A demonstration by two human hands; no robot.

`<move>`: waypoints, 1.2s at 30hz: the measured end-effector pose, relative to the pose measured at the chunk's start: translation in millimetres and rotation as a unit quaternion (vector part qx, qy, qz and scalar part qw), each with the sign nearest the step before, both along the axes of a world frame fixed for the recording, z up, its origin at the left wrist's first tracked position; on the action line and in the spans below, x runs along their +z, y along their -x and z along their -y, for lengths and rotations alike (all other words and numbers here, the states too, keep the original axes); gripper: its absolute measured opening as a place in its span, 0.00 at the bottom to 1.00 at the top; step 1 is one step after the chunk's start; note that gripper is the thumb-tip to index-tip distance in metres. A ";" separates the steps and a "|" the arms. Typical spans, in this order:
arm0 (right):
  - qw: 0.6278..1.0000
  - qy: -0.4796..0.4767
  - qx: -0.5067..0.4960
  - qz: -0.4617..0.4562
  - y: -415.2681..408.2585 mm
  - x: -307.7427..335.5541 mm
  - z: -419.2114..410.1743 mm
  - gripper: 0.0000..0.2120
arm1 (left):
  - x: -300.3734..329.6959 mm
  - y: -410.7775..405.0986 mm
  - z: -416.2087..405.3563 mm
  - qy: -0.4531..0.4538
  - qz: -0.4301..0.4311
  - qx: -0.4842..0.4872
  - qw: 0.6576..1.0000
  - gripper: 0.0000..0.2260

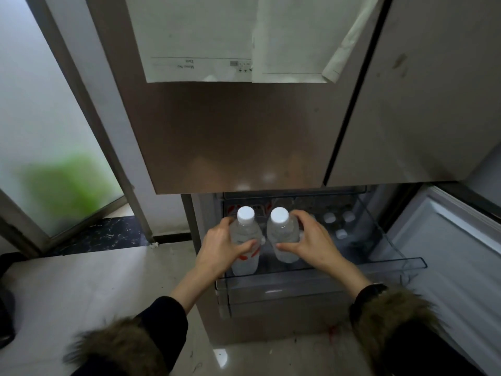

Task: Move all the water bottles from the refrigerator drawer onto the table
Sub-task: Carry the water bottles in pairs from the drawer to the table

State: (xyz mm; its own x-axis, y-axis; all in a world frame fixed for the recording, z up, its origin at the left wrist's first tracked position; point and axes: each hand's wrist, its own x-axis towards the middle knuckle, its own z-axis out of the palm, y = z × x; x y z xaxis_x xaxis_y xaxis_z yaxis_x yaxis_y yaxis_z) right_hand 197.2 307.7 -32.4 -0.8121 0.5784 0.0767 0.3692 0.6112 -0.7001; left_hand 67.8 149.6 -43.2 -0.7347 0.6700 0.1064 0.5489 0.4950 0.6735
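Step in hand: taking two water bottles out of the open refrigerator drawer [393, 263], one in each hand.
Left hand: the left hand [219, 249] is wrapped round the left bottle [245, 240], thumb across the front, fingers curled behind it.
Right hand: the right hand [309, 240] grips the right bottle [282, 234] the same way, from the other side.
Bottles held: both upright, white caps on, just beside each other at the left end of the drawer; whether their bases are clear of the drawer floor cannot be told.
Bottles left: at least three more white caps [339, 223] show deeper in the drawer, to the right of the hands, so the job looks far from finished.
Table: not in view.
Next move: probably lift both bottles straight up over the clear front wall of the drawer, keeping below the closed upper door [230, 137], then turn away to find the table.
Handling: bottles look full, so a firm grip matters.
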 end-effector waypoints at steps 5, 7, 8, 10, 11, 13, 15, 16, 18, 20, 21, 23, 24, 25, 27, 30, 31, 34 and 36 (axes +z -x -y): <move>0.991 0.040 -0.018 -0.126 -14.4 50.9 22.4 0.29 | 51.4 -22.8 21.1 -0.143 -0.011 0.004 0.990 0.27; 0.978 0.095 -0.013 -0.186 -18.3 73.1 33.3 0.25 | 76.1 -32.7 30.6 -0.203 0.004 0.012 0.979 0.26; 0.969 0.118 -0.006 -0.218 -19.5 83.7 39.1 0.22 | 88.7 -37.0 35.7 -0.230 0.012 0.025 0.973 0.25; 0.950 0.155 0.012 -0.272 -21.5 101.8 50.7 0.17 | 111.0 -43.5 46.4 -0.282 0.019 0.066 0.957 0.23; 0.943 0.167 0.025 -0.287 -22.7 109.0 56.4 0.16 | 120.1 -46.7 52.5 -0.306 0.027 0.090 0.947 0.23; 0.939 0.176 0.059 -0.290 -25.2 119.6 66.9 0.13 | 131.3 -53.0 67.3 -0.347 0.056 0.140 0.926 0.25; 0.936 0.189 0.096 -0.280 -26.5 123.0 78.2 0.11 | 132.8 -61.3 88.1 -0.360 0.069 0.179 0.913 0.27; 0.935 0.199 0.113 -0.272 -26.8 122.3 84.6 0.11 | 131.2 -67.2 100.9 -0.358 0.071 0.196 0.910 0.29; 0.933 0.212 0.144 -0.252 -25.7 117.6 99.4 0.12 | 125.7 -80.0 129.5 -0.344 0.067 0.235 0.907 0.33; 0.933 0.220 0.167 -0.231 -23.7 110.9 115.9 0.13 | 118.6 -92.2 157.4 -0.327 0.057 0.269 0.904 0.33; 0.932 0.224 0.179 -0.221 -21.8 107.3 125.8 0.14 | 115.6 -97.7 172.4 -0.317 0.050 0.286 0.903 0.32; 0.931 0.228 0.201 -0.202 -17.2 102.2 148.2 0.16 | 111.8 -106.5 202.5 -0.299 0.027 0.320 0.899 0.25; 0.929 0.230 0.215 -0.196 -14.6 100.7 160.8 0.17 | 111.2 -110.5 218.2 -0.290 0.014 0.336 0.896 0.21; 0.926 0.228 0.231 -0.190 -12.4 99.9 174.8 0.18 | 110.9 -114.6 234.9 -0.283 0.001 0.353 0.892 0.19; 0.921 0.222 0.265 -0.178 -8.4 100.6 205.6 0.25 | 110.0 -122.8 269.3 -0.270 -0.019 0.383 0.883 0.20; 0.910 0.221 0.314 -0.158 -1.3 103.1 259.0 0.23 | 108.8 -139.9 323.8 -0.257 -0.026 0.426 0.867 0.21; 0.905 0.220 0.329 -0.156 1.1 103.3 279.0 0.19 | 107.1 -146.3 343.2 -0.260 -0.025 0.440 0.859 0.19; 0.890 0.221 0.368 -0.152 5.0 102.8 349.2 0.15 | 102.5 -171.2 404.5 -0.272 -0.032 0.485 0.830 0.17; 0.879 0.224 0.397 -0.140 2.3 99.4 400.7 0.18 | 99.3 -190.6 447.5 -0.271 -0.034 0.515 0.813 0.19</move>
